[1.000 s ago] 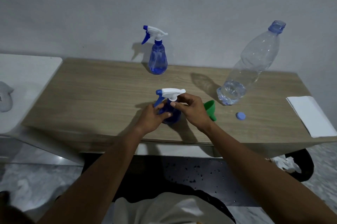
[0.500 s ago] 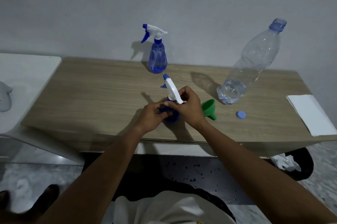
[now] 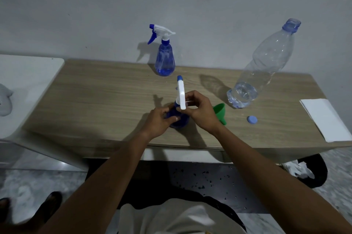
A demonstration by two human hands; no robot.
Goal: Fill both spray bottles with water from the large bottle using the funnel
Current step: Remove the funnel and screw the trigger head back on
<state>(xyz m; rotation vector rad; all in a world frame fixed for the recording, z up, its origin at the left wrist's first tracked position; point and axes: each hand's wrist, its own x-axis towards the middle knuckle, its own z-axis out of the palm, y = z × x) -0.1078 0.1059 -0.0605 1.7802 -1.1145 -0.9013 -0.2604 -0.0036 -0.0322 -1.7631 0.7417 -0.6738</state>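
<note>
Sprayer (image 3: 180, 121) upright at counter (image 3: 95, 100) front: left hand (image 3: 162, 119) wraps its blue body, right hand (image 3: 200, 113) pinches the white head (image 3: 181, 93), whose long axis points to 12 o'clock. Funnel (image 3: 220, 112) lies on its side at 3 o'clock, just beside the right hand, the nearer one. Bottle (image 3: 266, 62) stands uncapped at 2 o'clock.

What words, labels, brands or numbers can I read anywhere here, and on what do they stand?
No text can be read.
No print shows on the large bottle, far spray bottle, near spray bottle or white paper.
The white object at the left edge bears a dark mark, too small to read.
</note>
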